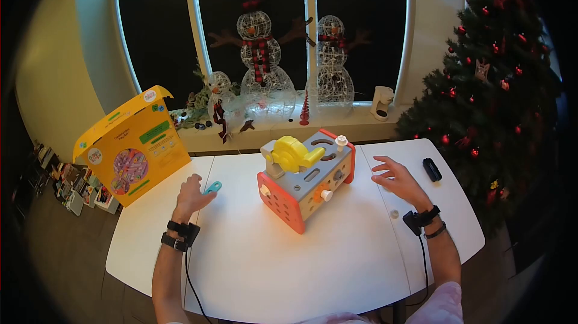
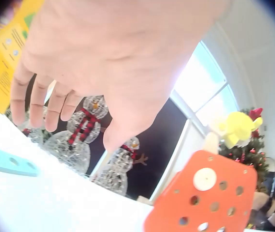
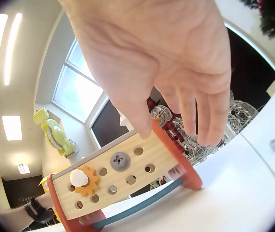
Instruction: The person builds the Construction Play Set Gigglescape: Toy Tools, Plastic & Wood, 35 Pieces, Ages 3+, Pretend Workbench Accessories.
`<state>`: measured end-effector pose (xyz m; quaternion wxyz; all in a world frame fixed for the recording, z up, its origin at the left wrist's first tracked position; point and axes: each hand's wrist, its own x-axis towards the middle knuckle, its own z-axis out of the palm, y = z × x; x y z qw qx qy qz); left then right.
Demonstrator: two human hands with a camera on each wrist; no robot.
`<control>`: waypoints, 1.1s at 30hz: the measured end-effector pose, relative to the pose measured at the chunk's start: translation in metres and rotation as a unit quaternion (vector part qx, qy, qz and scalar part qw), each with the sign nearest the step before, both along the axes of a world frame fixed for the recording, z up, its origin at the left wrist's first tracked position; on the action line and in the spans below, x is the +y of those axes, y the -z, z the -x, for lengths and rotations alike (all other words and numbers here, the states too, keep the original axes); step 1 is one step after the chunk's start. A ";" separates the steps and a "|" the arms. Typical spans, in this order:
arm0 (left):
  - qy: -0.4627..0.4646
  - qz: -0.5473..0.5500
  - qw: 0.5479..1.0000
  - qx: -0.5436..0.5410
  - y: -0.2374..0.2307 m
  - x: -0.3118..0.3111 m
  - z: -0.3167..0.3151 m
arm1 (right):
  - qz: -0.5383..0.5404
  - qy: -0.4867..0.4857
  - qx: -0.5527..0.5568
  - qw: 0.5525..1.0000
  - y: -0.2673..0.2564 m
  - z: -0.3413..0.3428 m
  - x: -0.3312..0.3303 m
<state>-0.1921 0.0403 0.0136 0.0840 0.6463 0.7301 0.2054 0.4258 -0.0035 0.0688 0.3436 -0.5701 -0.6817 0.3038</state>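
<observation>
A toy workbench (image 1: 313, 187) with red ends stands mid-table between the hands. On its top sit a yellow toy saw (image 1: 290, 154) and a white bolt (image 1: 341, 141). An orange gear (image 3: 92, 182) and a grey screw (image 3: 120, 161) show on its wooden side. My left hand (image 1: 190, 196) is left of the workbench, fingers extended, holding nothing. Just beside it lies a teal strip (image 2: 11, 161) with holes. To the workbench's right, my right hand (image 1: 398, 183) hovers with relaxed, slightly bent fingers and nothing in its grasp.
A yellow box (image 1: 135, 149) stands at the table's left edge. A small pale round piece (image 1: 394, 214) lies near the right wrist, and a black object (image 1: 431, 169) farther right. Beyond the table are snowman decorations (image 1: 260, 53) and a decorated tree (image 1: 481, 95).
</observation>
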 end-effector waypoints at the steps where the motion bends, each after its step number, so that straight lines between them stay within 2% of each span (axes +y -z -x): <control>1: -0.015 0.012 0.999 0.044 0.021 0.005 0.018 | 0.000 0.001 0.006 1.000 0.002 -0.007 -0.004; 2: -0.030 0.024 0.995 0.087 0.033 0.010 0.023 | 0.000 0.002 0.011 1.000 0.004 -0.014 -0.007; 3: -0.022 0.023 0.996 0.087 0.031 0.008 0.016 | -0.001 0.011 0.010 1.000 0.005 -0.019 -0.010; 5: -0.067 0.023 0.995 0.071 0.025 0.001 0.010 | -0.007 -0.004 0.016 1.000 0.007 -0.026 -0.014; 9: -0.059 0.047 0.997 0.010 0.024 0.007 0.017 | -0.014 -0.003 -0.008 1.000 -0.002 -0.022 -0.023; 11: -0.029 0.002 1.000 0.003 0.032 0.014 0.022 | -0.020 -0.004 -0.035 0.999 -0.007 -0.017 -0.027; 15: -0.013 -0.002 1.000 0.015 0.017 0.007 0.013 | -0.028 -0.025 -0.041 0.998 -0.007 -0.006 -0.028; 18: 0.011 -0.066 0.998 0.010 0.011 0.001 -0.007 | -0.040 -0.041 -0.045 0.997 -0.010 0.005 -0.026; 21: -0.026 -0.014 0.999 0.019 -0.006 -0.013 -0.035 | -0.058 -0.051 -0.055 0.995 -0.011 0.014 -0.028; 23: -0.020 0.074 0.994 0.074 -0.010 -0.016 -0.046 | -0.054 -0.064 -0.053 0.995 -0.015 0.020 -0.031; 29: 0.011 0.085 0.995 0.046 0.020 0.000 -0.037 | -0.054 -0.072 -0.065 0.994 -0.019 0.022 -0.037; 33: -0.008 0.092 0.994 0.054 0.008 -0.006 -0.049 | -0.062 -0.068 -0.073 0.993 -0.019 0.020 -0.038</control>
